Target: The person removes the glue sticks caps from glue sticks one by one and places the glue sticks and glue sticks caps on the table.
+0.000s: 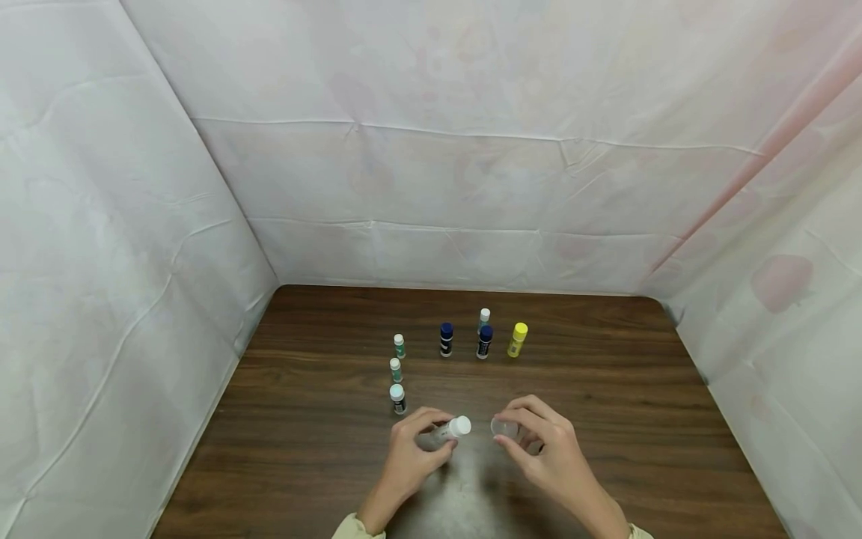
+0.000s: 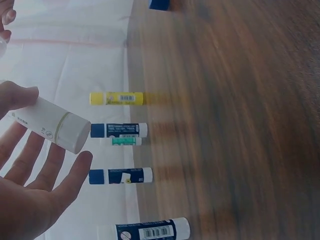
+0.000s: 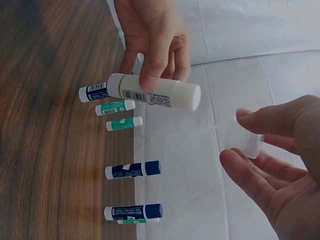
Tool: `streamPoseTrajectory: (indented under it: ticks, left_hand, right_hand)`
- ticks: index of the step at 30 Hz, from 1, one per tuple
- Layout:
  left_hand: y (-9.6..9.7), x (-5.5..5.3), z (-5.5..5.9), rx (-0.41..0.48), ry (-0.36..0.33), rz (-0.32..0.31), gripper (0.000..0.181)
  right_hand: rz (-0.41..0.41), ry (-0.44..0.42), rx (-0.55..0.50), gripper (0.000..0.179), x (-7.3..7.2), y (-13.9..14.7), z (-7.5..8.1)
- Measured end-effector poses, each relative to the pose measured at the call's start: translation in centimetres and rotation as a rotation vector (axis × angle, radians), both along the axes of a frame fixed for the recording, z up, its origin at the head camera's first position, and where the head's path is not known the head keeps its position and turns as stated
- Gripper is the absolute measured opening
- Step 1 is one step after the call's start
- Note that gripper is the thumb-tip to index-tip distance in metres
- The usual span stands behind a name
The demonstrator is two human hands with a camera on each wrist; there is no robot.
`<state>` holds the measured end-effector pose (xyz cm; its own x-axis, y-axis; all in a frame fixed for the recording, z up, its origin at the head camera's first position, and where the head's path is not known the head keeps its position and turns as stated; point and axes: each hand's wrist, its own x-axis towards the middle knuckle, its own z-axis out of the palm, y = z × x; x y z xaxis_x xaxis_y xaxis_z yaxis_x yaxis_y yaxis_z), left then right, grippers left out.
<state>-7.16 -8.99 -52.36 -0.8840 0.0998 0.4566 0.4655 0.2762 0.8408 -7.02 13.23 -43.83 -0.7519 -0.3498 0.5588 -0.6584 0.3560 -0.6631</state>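
your left hand: partly curled, gripping a large white tube with the thumb on one side and the fingers on the other; tube tilted and held above the near part of the brown wooden table, its narrower white end toward your other hand. your right hand: half closed, pinching a clear ribbed cap between thumb and fingertips; cap near the tube's end but apart from it. markings: on the tube, a barcode, a block of fine print and a small symbol, wording too small to read; barcodes also on the yellow stick and on dark-blue labels, no brand legible. also on the table, all upright: two blue-capped sticks, one left of the other; a white-capped stick just behind the latter, which partly blocks it from your view; the yellow one to their right; at left, a row of two small green-labelled sticks and, nearest your left hand, a larger dark-labelled stick with a white cap. surround: pale cloth on three sides.
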Motion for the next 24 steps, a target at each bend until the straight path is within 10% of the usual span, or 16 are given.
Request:
streamPoseTrajectory:
  ticks: [7, 14, 24]
  left_hand:
    - [-0.2, 0.2, 0.0, 0.009, -0.067, 0.047, 0.036]
    - [-0.5, 1.0, 2.4, 0.033, -0.089, 0.069, 0.033]
    - [-1.4, 1.2, 1.9, 0.036, -0.213, 0.138, 0.032]
  right_hand:
    - [-0.001, 0.008, -0.012, 0.033, 0.0, 0.1, -0.1]
    - [0.000, 0.019, -0.008, 0.033, -0.1, 0.2, -0.2]
    - [-0.005, -0.010, 0.010, 0.033, -0.1, 0.6, -0.2]
